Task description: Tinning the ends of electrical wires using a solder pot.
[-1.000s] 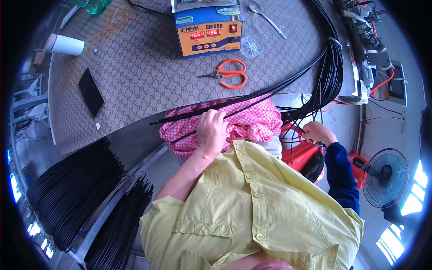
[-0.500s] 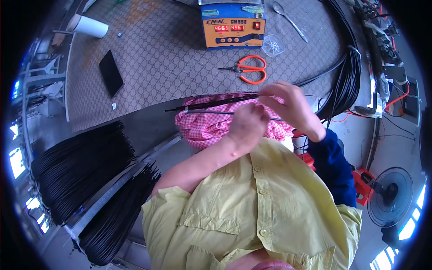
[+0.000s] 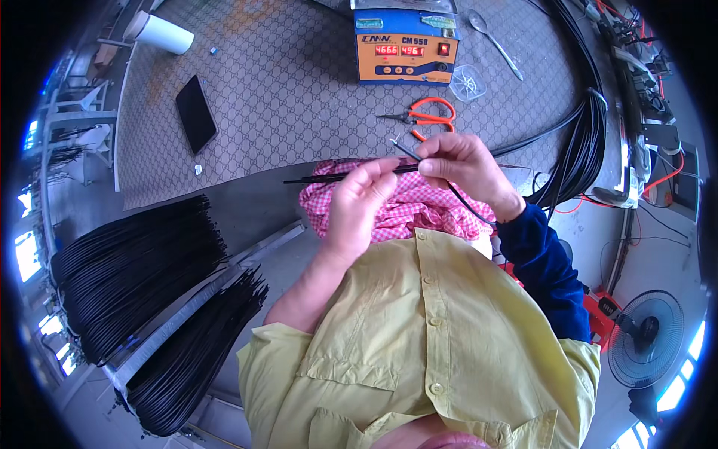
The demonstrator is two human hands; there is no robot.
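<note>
The left hand (image 3: 364, 196) and right hand (image 3: 458, 165) each pinched a thin black cable (image 3: 351, 176) with closed fingers; it lay level above the pink checked cloth (image 3: 419, 213), one bare tip angled upward.

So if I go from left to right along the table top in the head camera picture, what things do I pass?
White cup → black phone → blue and orange box with red numbers → orange scissors → silver spoon → thick bundle of black cables.

both hands have risen off the pink checked cloth (image 3: 419, 209); the right hand (image 3: 460, 168) (earlier reaching aside) now pinches a black cable (image 3: 404, 152) beside the left hand (image 3: 363, 198).
</note>
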